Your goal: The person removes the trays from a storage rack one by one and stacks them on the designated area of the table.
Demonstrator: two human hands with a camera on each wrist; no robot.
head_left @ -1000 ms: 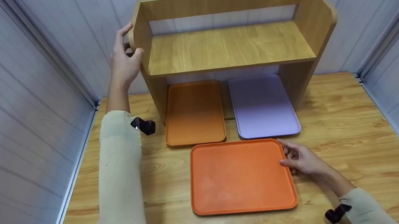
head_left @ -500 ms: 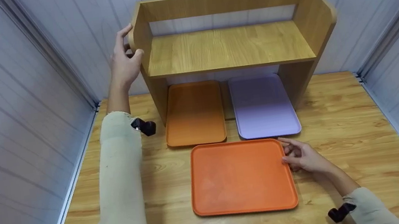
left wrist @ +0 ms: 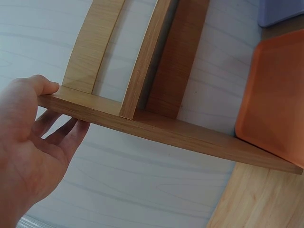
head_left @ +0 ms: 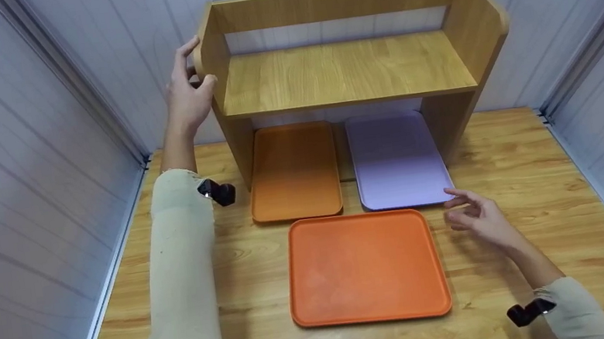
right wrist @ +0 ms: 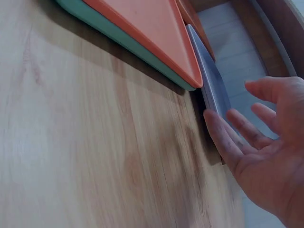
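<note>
My left hand [head_left: 197, 66] grips the top of the left side panel of a wooden shelf [head_left: 344, 72], thumb inside and fingers outside. In the left wrist view the thumb lies on the panel's edge and the left hand [left wrist: 59, 113] wraps under it. My right hand [head_left: 456, 210] hovers open just right of a bright orange tray [head_left: 363, 267], close to the front right corner of a lilac tray [head_left: 395, 159]. The right wrist view shows the right hand [right wrist: 232, 108] with spread fingers beside the lilac tray [right wrist: 211, 85], and a teal tray [right wrist: 118, 35] under the orange tray [right wrist: 152, 28].
A darker orange tray [head_left: 293, 170] lies half under the shelf, left of the lilac one. Everything stands on a wooden table [head_left: 547, 229] enclosed by white panelled walls [head_left: 13, 174] on three sides. The shelf's upper board holds nothing.
My right hand has left the right edge of the bright orange tray and moved right and away from me, towards the lilac tray's corner. The left hand and the trays have not moved.
</note>
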